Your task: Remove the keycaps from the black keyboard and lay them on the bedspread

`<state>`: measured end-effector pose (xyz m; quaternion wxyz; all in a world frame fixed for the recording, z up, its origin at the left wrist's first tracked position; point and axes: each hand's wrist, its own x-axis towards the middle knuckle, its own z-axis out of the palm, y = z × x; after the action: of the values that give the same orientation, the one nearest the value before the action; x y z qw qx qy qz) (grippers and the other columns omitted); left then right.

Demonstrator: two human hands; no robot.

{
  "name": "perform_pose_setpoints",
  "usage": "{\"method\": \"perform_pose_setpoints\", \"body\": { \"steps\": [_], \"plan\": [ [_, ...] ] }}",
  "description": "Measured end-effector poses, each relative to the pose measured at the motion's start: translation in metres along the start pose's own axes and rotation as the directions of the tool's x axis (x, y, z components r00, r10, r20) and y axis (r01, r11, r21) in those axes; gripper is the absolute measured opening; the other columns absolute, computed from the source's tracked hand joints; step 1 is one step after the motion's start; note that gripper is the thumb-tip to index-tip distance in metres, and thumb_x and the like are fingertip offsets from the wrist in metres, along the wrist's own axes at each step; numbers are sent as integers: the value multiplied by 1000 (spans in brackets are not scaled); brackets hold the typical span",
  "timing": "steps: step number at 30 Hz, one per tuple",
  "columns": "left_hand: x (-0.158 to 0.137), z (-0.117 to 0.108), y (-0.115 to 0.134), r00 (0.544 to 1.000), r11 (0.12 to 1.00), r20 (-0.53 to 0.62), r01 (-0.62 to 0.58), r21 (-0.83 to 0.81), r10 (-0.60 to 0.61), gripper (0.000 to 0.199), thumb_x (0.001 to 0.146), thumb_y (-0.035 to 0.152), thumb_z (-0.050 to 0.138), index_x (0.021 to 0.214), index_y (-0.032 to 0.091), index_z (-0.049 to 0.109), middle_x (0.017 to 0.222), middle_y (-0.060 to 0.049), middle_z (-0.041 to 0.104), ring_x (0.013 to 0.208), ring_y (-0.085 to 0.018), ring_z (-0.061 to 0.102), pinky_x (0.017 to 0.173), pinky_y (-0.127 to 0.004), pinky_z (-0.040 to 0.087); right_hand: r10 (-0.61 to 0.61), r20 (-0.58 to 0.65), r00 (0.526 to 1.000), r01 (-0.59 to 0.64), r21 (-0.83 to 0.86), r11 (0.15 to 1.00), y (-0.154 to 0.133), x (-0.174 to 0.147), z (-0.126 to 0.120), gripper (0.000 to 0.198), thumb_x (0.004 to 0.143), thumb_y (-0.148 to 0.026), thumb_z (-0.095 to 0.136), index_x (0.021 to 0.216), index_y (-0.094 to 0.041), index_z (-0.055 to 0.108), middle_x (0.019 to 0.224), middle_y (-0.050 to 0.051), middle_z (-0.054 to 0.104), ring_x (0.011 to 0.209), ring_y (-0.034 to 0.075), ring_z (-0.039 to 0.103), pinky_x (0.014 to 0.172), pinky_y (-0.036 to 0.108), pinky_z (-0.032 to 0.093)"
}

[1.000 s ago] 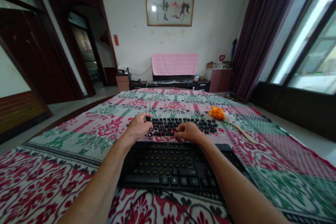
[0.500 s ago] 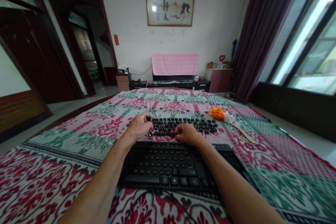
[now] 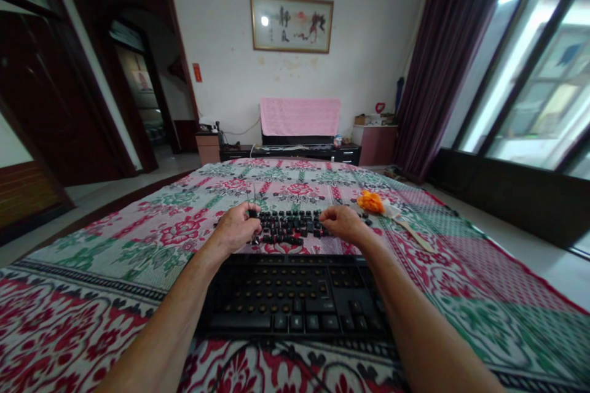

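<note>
1. Dial centred on the loose keycaps (image 3: 288, 225), and here's my left hand (image 3: 234, 228) at 9 o'clock: thumb and fingers gripping a small dark-handled wire tool (image 3: 252, 214), its thin wires poking up toward 12.
2. Across at 3 o'clock, my right hand (image 3: 345, 225) comes in low, fingertips drawn together right at the edge of the caps. Is one pinched in there? From where I sit, I cannot tell.
3. Between the two hands, there they are, the black keycaps, set out in rough rows on the patterned cloth (image 3: 175, 230). A few dark ones show out past the right hand too.
4. Down at 6 o'clock, under my forearms, lies the black keyboard (image 3: 295, 287). Rows of bare brownish stubs across its main block, while the near edge wears its long bar and several caps! Its right end is hidden by my right arm.
5. A dark cable (image 3: 229, 359) curves over the cloth at 7.
6. Beyond the right hand, between 2 and 3, an orange fluffy bundle (image 3: 370, 201) with a pale flat stick (image 3: 417, 237) trailing toward me.
7. Way out at 12: a pink towel (image 3: 300, 116), a framed picture (image 3: 292, 23) above it. Purple curtain (image 3: 461, 67) at 2.
</note>
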<state>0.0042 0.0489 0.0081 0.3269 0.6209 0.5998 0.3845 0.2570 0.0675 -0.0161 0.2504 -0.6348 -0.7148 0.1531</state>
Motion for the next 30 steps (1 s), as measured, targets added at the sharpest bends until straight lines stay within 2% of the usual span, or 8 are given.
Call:
{"method": "perform_pose_setpoints", "body": {
  "steps": [5, 10, 15, 19, 23, 30],
  "plan": [
    [2, 1, -2, 999, 997, 23, -44, 57, 43, 38, 61, 13, 54, 98, 17, 54, 58, 2, 61, 41, -8, 48, 42, -18, 35, -102, 113, 988, 112, -83, 990, -8, -5, 9, 29, 68, -13, 46, 80, -19, 72, 76, 0, 69, 72, 13, 60, 68, 19, 42],
    [-2, 1, 4, 1000, 998, 23, -21, 54, 20, 38, 60, 11, 53, 97, 17, 54, 57, 2, 61, 40, -8, 47, 42, -17, 35, -132, 209, 969, 146, -53, 988, -14, -11, 18, 27, 68, -15, 47, 75, -22, 73, 68, -2, 68, 68, 13, 61, 64, 17, 41],
    [-1, 1, 2, 1000, 998, 19, -18, 53, 17, 38, 60, 11, 52, 98, 16, 54, 57, 2, 60, 42, -8, 48, 43, -17, 34, -184, 212, 960, 200, -56, 978, -12, -12, 23, 27, 68, -16, 46, 72, -20, 73, 64, -2, 67, 65, 12, 59, 59, 17, 39],
    [2, 2, -2, 1000, 998, 17, -26, 54, 26, 39, 60, 12, 54, 98, 17, 55, 56, 2, 60, 46, -9, 52, 44, -17, 34, -180, 189, 965, 196, -72, 978, -12, -11, 24, 29, 68, -15, 44, 73, -20, 72, 62, -2, 65, 60, 11, 56, 57, 17, 38],
    [2, 3, -2, 1000, 999, 14, -26, 48, 25, 39, 59, 11, 54, 97, 17, 55, 56, 2, 60, 46, -9, 52, 45, -17, 35, -172, 179, 969, 194, -111, 975, -14, -13, 22, 29, 67, -14, 43, 66, -17, 71, 54, -2, 60, 55, 10, 53, 54, 17, 36],
    [1, 2, -1, 1000, 1000, 4, -1, 19, 1, 38, 59, 11, 55, 96, 17, 56, 55, 3, 60, 43, -8, 49, 44, -18, 34, -172, 182, 968, 192, -98, 977, -16, -13, 21, 30, 68, -15, 43, 71, -17, 72, 61, -1, 65, 60, 11, 56, 58, 17, 38]
  ]
}}
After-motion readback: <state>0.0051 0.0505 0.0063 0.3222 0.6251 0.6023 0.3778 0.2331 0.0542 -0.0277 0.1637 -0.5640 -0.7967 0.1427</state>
